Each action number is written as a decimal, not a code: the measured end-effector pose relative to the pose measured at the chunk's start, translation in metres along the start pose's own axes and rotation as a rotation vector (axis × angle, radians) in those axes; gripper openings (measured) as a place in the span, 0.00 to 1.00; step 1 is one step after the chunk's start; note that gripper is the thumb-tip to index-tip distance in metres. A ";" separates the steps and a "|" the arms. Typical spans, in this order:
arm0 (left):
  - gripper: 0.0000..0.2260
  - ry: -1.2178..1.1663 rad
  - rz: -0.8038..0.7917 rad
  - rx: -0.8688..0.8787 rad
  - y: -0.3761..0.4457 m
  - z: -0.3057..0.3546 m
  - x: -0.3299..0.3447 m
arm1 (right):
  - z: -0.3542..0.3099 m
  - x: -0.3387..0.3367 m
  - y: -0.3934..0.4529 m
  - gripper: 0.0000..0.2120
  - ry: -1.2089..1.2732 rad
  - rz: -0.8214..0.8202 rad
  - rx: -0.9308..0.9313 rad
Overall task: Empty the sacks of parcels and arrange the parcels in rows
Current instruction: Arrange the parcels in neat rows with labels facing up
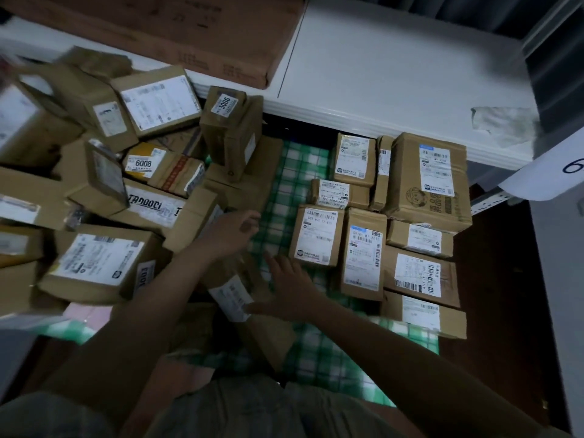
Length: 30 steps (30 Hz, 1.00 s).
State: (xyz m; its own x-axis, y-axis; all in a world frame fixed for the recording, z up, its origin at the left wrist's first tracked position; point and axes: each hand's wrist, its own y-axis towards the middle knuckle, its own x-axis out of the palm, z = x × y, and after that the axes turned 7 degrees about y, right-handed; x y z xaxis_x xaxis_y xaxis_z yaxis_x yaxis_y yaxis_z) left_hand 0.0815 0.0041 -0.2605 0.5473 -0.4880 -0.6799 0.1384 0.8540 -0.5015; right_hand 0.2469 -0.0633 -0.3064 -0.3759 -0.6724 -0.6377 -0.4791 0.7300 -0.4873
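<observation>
A loose heap of brown cardboard parcels (104, 172) with white labels fills the left side of a green checked cloth (294, 172). On the right, several parcels (388, 222) lie flat in neat rows. My left hand (232, 230) hovers above the cloth beside the heap, fingers loosely curled and holding nothing. My right hand (289, 290) reaches across with fingers spread, its thumb touching a tilted labelled parcel (235, 287) lying between my arms. No sack is visible.
A white shelf board (395, 74) runs overhead at the back, with a large flat brown carton (177, 30) on it. A white upright panel (559, 248) stands at the right. Dark floor borders the cloth on the right.
</observation>
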 end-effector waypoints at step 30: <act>0.27 -0.857 0.134 -0.157 -0.021 0.015 -0.009 | -0.006 -0.084 -0.049 0.25 0.681 0.075 0.082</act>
State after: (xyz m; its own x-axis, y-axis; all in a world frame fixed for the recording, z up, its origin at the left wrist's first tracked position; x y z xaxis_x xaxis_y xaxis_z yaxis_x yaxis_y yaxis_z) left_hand 0.0856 -0.0066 -0.2359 0.9905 -0.0284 -0.1343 -0.0518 0.8288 -0.5572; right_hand 0.2975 -0.0427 -0.2253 -0.8332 -0.5270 -0.1676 -0.3808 0.7665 -0.5172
